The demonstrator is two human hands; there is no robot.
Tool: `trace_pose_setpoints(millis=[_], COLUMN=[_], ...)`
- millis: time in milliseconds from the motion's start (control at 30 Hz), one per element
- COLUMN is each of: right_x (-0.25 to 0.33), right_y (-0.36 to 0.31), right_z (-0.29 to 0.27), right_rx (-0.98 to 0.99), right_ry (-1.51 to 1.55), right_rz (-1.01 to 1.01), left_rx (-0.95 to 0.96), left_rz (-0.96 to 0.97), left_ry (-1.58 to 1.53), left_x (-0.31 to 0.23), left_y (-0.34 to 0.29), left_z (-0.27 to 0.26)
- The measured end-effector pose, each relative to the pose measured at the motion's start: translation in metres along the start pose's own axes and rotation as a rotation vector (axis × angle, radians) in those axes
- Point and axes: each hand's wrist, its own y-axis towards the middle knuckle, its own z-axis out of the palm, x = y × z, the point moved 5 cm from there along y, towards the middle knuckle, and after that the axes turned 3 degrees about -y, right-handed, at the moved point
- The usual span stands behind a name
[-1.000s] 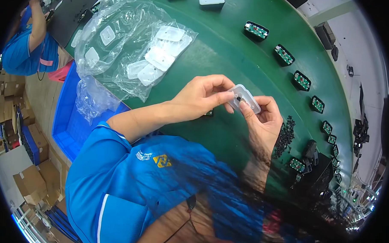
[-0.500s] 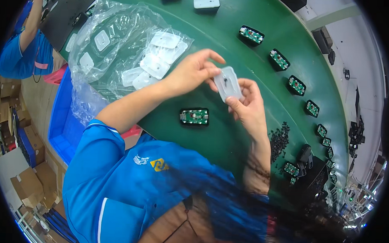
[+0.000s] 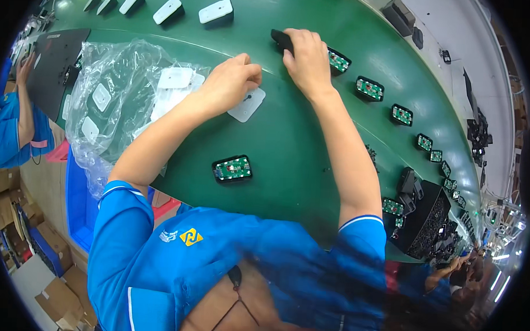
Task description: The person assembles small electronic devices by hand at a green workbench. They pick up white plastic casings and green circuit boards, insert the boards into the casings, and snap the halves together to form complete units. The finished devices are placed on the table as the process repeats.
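My left hand (image 3: 230, 85) is closed, fingers curled, with a flat white plastic cover (image 3: 248, 106) showing below its fingers. Where the fingertips meet the cover is hidden. Farther right and forward, my right hand (image 3: 308, 61) grips a black plastic case (image 3: 283, 41), tilted up with its dark side showing. Just beyond that hand is another black case with a green circuit board (image 3: 338, 62), partly covered by the fingers. Nearer to me, a separate black case holding a circuit board (image 3: 233, 168) lies flat on the green table (image 3: 288, 166).
A clear plastic bag (image 3: 122, 73) with white covers lies left. White-topped cases (image 3: 216, 12) line the far side; open board cases (image 3: 370, 88) curve down the right. A black box (image 3: 423, 223) stands right, a blue bin (image 3: 83, 200) left. Other people work at both sides.
My hands have parted. The right left the white cover, moved up and away, and took hold of a black case. The left stayed by the cover, which is now lower left. The view shifted.
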Motion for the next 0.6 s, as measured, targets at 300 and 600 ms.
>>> trace_pose_setpoints(millis=[300, 600], right_x=[-0.018, 0.005], right_y=[-0.129, -0.148], right_z=[-0.077, -0.111], right_rx=[0.287, 0.230], right_ry=[0.793, 0.215], right_rz=[0.713, 0.505], left_rx=[-0.109, 0.033], left_rz=[0.128, 0.289], left_ry=[0.305, 0.260], left_x=[-0.030, -0.031], left_y=[-0.047, -0.045], left_z=[-0.005, 0.007])
